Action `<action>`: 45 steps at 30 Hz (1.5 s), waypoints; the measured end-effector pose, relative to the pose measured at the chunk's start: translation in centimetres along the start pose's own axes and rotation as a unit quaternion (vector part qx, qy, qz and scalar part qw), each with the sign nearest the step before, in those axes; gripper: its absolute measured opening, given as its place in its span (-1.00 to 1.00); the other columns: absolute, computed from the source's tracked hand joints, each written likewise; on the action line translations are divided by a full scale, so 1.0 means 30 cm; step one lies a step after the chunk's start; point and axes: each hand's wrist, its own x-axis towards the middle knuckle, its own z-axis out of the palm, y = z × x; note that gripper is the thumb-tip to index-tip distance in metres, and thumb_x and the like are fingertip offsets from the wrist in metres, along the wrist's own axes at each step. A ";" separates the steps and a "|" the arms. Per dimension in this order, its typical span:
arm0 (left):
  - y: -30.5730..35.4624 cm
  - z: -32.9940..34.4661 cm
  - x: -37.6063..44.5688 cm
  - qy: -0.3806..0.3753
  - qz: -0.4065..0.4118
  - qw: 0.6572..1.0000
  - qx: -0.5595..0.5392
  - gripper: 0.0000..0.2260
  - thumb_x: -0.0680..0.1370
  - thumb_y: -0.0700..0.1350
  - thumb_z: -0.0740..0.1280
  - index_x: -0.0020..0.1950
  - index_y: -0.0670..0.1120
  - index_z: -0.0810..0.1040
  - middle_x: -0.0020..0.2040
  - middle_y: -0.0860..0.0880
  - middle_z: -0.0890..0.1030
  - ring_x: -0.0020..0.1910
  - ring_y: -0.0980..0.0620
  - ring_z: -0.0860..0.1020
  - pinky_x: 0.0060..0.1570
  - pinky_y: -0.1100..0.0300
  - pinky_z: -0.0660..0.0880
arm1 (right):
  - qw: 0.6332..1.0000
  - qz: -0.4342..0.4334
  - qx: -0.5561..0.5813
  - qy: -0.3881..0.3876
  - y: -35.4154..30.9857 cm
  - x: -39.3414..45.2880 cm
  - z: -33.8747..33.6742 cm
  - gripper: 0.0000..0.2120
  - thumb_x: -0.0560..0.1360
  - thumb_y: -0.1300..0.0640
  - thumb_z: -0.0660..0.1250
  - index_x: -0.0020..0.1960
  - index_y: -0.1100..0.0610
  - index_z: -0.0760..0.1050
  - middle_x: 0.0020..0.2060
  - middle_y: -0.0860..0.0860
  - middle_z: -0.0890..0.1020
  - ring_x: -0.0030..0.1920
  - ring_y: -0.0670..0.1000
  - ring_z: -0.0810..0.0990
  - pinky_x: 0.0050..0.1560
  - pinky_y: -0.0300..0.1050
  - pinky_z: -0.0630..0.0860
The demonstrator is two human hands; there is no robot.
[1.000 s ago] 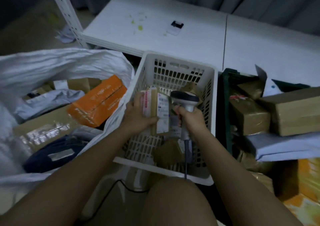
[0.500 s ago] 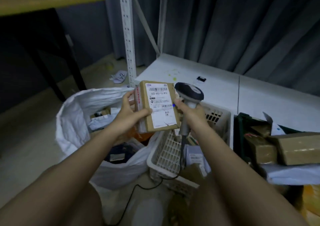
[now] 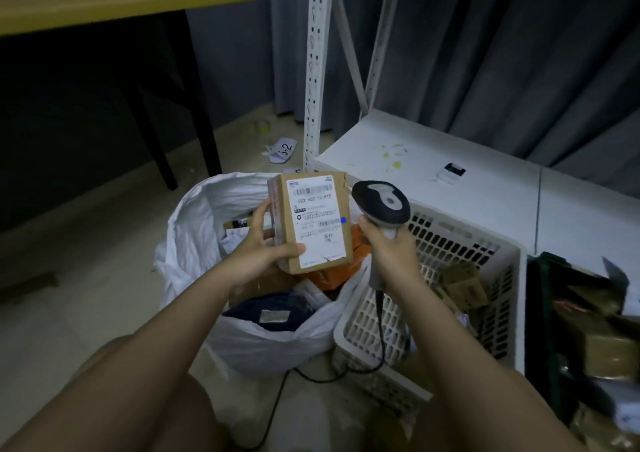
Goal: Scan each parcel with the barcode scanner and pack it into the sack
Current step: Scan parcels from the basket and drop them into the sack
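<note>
Your left hand (image 3: 263,247) grips the parcel (image 3: 311,223), your right (image 3: 388,244) wraps the scanner (image 3: 381,202). The blue dot sits off the barcode, so a misread is likely; parcel could slip into the sack (image 3: 194,230) unscanned.

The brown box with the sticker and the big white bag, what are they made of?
The brown box with the white label, held in the left hand, looks like matte cardboard: tan, with stiff straight edges and a torn corner. The big white sack looks like thin woven plastic, crinkled and slightly shiny, though the weave is too blurred to confirm.
</note>
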 end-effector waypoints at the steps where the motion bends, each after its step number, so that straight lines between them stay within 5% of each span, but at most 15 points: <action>1: -0.004 -0.018 0.011 0.019 0.001 1.000 -0.004 -0.02 0.30 -0.08 0.58 0.45 0.36 0.00 0.42 0.02 0.35 0.36 -0.06 0.40 0.26 -0.21 0.44 | 1.000 -0.006 -0.013 -0.005 0.005 0.007 0.001 -0.64 0.50 0.04 0.42 0.25 0.08 0.47 -0.02 -0.04 0.63 -0.01 -0.06 0.58 -0.17 -0.31 0.44; 4: -0.036 -0.080 0.040 0.053 -0.003 0.998 -0.015 0.05 0.20 0.02 0.60 0.44 0.40 -0.03 0.46 -0.01 0.32 0.38 -0.11 0.39 0.26 -0.21 0.43 | 0.998 0.040 -0.023 -0.044 0.026 0.018 -0.003 -0.72 0.49 0.02 0.42 0.14 0.12 0.50 -0.25 -0.03 0.60 -0.25 -0.04 0.57 -0.27 -0.21 0.46; 8: -0.070 -0.114 0.057 0.080 -0.010 0.996 -0.032 -0.04 0.43 -0.24 0.48 0.52 0.27 -0.10 0.44 -0.07 0.37 0.33 -0.12 0.44 0.18 -0.14 0.51 | 0.985 0.087 -0.076 -0.128 0.047 -0.011 -0.010 -0.88 0.46 0.18 0.44 -0.06 0.14 0.51 -0.43 -0.02 0.53 -0.45 -0.07 0.50 -0.39 -0.14 0.43; 13: -0.094 -0.116 0.071 0.104 -0.008 0.993 -0.049 -0.07 0.46 -0.33 0.42 0.55 0.18 -0.11 0.38 -0.09 0.42 0.24 -0.12 0.48 -0.05 -0.03 0.57 | 0.968 0.046 -0.087 -0.231 0.027 -0.082 -0.005 -0.81 0.42 0.20 0.50 -0.21 0.21 0.49 -0.52 -0.01 0.46 -0.49 -0.09 0.44 -0.41 -0.19 0.42; 17: -0.106 -0.124 0.083 0.102 0.001 0.994 -0.045 -0.07 0.45 -0.33 0.43 0.54 0.20 -0.10 0.38 -0.11 0.41 0.27 -0.13 0.47 -0.04 -0.03 0.57 | 0.971 0.019 -0.099 -0.215 0.016 -0.092 -0.016 -0.81 0.39 0.19 0.53 -0.25 0.08 0.52 -0.54 -0.10 0.48 -0.51 -0.14 0.45 -0.42 -0.20 0.44; 23: -0.115 -0.130 0.092 0.104 0.008 0.993 -0.052 -0.08 0.47 -0.34 0.40 0.54 0.18 -0.11 0.38 -0.11 0.41 0.25 -0.12 0.47 -0.11 0.04 0.57 | 0.974 0.026 -0.105 -0.201 0.013 -0.090 -0.027 -0.79 0.39 0.17 0.54 -0.28 0.15 0.51 -0.54 -0.03 0.46 -0.51 -0.06 0.43 -0.37 -0.11 0.45; 30: -0.132 -0.148 0.103 0.201 0.074 0.976 0.038 -0.06 0.38 -0.13 0.54 0.54 0.17 -0.02 0.43 0.03 0.35 0.38 -0.04 0.37 0.28 -0.16 0.43 | 0.986 0.022 -0.097 -0.138 0.022 -0.060 -0.017 -0.83 0.43 0.15 0.49 -0.21 0.13 0.51 -0.51 -0.06 0.52 -0.50 -0.13 0.48 -0.43 -0.21 0.46; 33: -0.136 -0.180 0.113 0.250 0.091 0.947 0.179 -0.05 0.29 0.17 0.50 0.51 0.26 -0.02 0.43 -0.04 0.36 0.36 -0.10 0.40 0.28 -0.17 0.42 | 0.989 0.058 -0.080 -0.111 0.037 -0.023 -0.008 -0.83 0.44 0.11 0.49 -0.15 0.10 0.50 -0.40 -0.06 0.55 -0.42 -0.11 0.53 -0.39 -0.20 0.47; 37: -0.151 -0.186 0.147 0.257 0.107 0.847 0.453 -0.19 0.40 0.11 0.47 0.53 0.05 0.11 0.40 -0.25 0.30 0.35 -0.29 0.29 0.26 -0.11 0.29 | 0.988 0.083 -0.077 -0.105 0.060 0.024 0.014 -0.83 0.42 0.13 0.50 -0.16 0.11 0.50 -0.37 -0.03 0.55 -0.39 -0.08 0.53 -0.38 -0.20 0.45; 41: -0.204 -0.147 0.183 0.139 0.126 0.726 0.662 -0.23 0.42 0.17 0.42 0.54 0.12 0.13 0.49 -0.20 0.14 0.41 -0.26 0.14 0.36 -0.14 0.14 | 0.986 0.095 -0.090 -0.103 0.080 0.068 0.032 -0.83 0.40 0.08 0.51 -0.19 0.06 0.51 -0.38 -0.05 0.56 -0.35 -0.05 0.54 -0.24 -0.11 0.47; 45: -0.272 -0.119 0.214 0.061 0.128 0.670 0.728 -0.28 0.48 0.20 0.36 0.55 0.15 0.10 0.55 -0.16 0.08 0.47 -0.24 0.12 0.43 -0.27 0.02 | 0.985 0.095 -0.094 -0.112 0.090 0.094 0.032 -0.85 0.43 0.10 0.49 -0.17 0.06 0.51 -0.38 -0.06 0.56 -0.37 -0.07 0.53 -0.27 -0.13 0.46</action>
